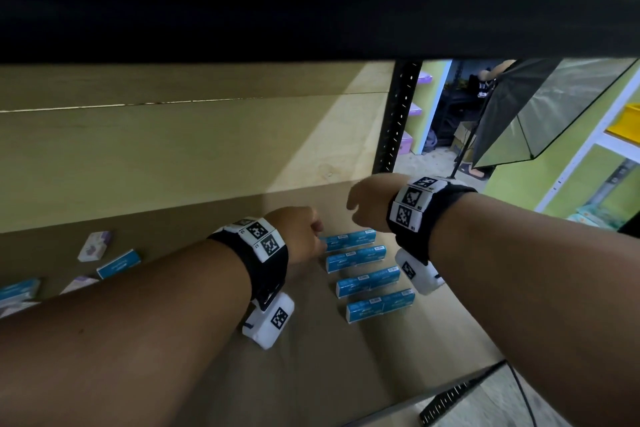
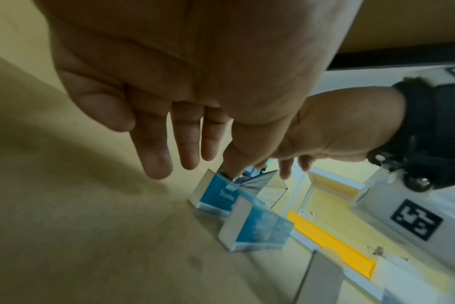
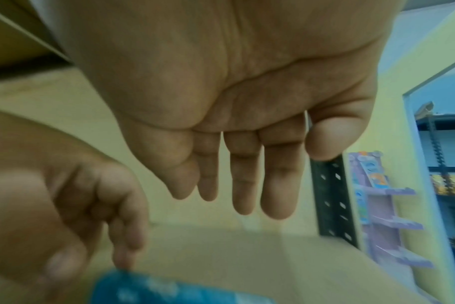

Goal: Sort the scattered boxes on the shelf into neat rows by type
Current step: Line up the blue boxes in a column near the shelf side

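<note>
On the wooden shelf (image 1: 346, 374), right of frame centre in the head view, four blue boxes (image 1: 367, 282) lie in a neat column, long sides parallel, one behind another. Left hand (image 1: 299, 234) sits at the left end of the farthest box in that column (image 1: 349, 240); in the left wrist view its fingers (image 2: 156, 156) extend loosely and apart, with the thumb tip reaching down to the top edge of that box. Whether the thumb actually touches cannot be confirmed. Right hand (image 1: 372, 201) hovers above the far end of the column, apart from every box; in the right wrist view its fingers (image 3: 243, 185) hang straight and relaxed, holding nothing.

At the left edge of the head view, scattered boxes remain: a white-and-purple box (image 1: 94, 245) lies tilted, a loose blue box (image 1: 118, 263) lies just beside it at an angle, and further boxes sit partly behind the left forearm. A black perforated upright (image 1: 398, 114) stands at the shelf's far right corner.
</note>
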